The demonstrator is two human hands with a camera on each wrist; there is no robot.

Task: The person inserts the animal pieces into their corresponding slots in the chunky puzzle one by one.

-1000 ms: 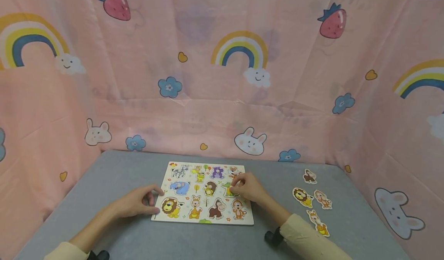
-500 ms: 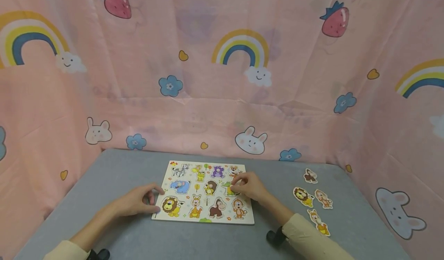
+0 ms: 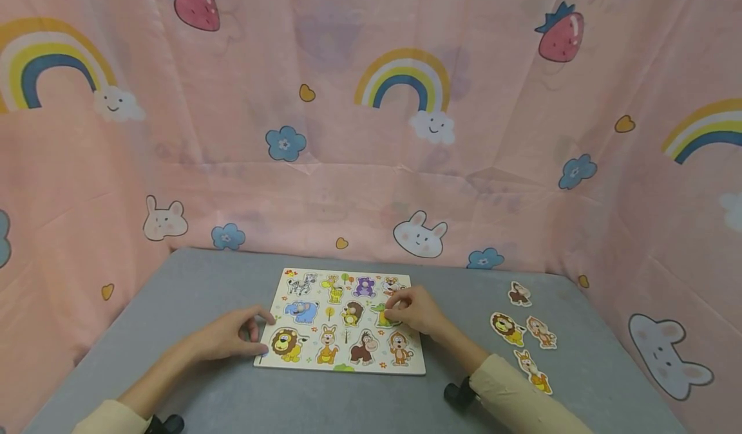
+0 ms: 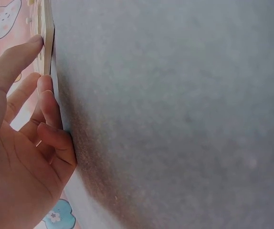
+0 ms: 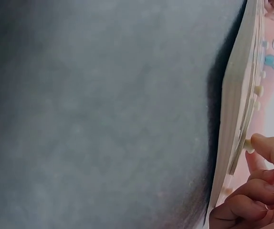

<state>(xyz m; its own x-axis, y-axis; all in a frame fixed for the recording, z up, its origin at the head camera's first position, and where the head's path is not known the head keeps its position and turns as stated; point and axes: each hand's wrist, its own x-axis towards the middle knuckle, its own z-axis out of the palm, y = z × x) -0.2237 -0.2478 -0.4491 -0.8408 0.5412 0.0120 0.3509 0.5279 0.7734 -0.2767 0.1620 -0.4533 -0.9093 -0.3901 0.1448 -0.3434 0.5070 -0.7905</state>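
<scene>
- right hand (image 3: 420, 313) is pinching the knob (image 5: 249, 145) of the croc piece (image 3: 380, 318) btwn thumb + finger, other fingers curling in
- croc piece is sitting at its spot on the puzzle board (image 3: 400, 370), middle row, far right; can't tell if it's fully flush
- left hand (image 3: 225, 339) is steadying the left edge, thumb + index spreading along it, not pinching afaict
- step rn: prob either seating the croc or starting to lift it, idk which
- loose gorilla (image 3: 520, 294), lion (image 3: 507, 329), monkey (image 3: 542, 332) and kangaroo (image 3: 532, 371) are lying on the table (image 3: 243, 402) to the right; matching bottom-row pics (image 3: 362, 349) are looking knobless, so prob open slots
- next move imo: if it's going in, pressing flat, releasing, reaching for a loose pc; if it's coming out, pulling straight up w/ left hand pinning the puzzle board
</scene>
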